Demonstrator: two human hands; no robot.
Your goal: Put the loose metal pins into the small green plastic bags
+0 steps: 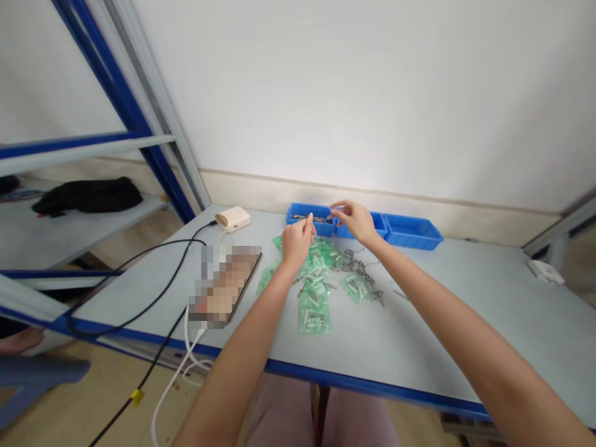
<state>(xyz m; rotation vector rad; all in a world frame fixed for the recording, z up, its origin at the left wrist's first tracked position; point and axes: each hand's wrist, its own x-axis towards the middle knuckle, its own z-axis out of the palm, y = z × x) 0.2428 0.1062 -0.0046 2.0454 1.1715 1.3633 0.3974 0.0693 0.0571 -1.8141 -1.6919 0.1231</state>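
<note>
Small metal pins [313, 218] lie in the left blue tray [298, 214] at the table's far edge. The left hand [297, 241] pinches a thin pale item at its fingertips just before that tray; what the item is cannot be told. The right hand [354, 220] hovers over the trays with fingers loosely curled, and whether it holds anything cannot be told. Green packets [314, 310] and loose pins [367, 282] are scattered mid-table. Two more blue trays [412, 233] continue rightward. A beige box [234, 218] sits toward the far left corner, cables [139, 310] trailing over the near left edge.

Single head-worn view, looking forward and down, table [465, 335] close below, wall behind
</note>
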